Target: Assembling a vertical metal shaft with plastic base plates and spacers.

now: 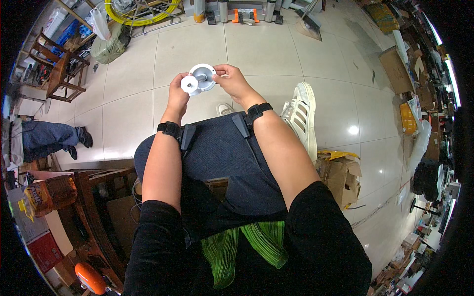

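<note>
Above my knees I hold a white round flanged fitting [201, 70] with a grey hollow inside and a short post in it. A smaller white disc [186, 83] with a dark centre sits at its lower left, over part of the rim; I cannot tell whether the two are joined. My left hand [178, 93] is closed at the disc's left side, its fingers partly hidden behind it. My right hand [232, 82] pinches the fitting's right rim between thumb and fingers. Black straps with grey devices circle both wrists.
Dark-trousered legs [207, 143] lie beneath my forearms. A torn cardboard box [340, 177] stands to the right. A wooden chair [64, 74] and another person's legs [49, 138] are at left. Far off are a yellow hose coil [126, 20] and a dustpan [310, 27]. Cluttered shelves line the right.
</note>
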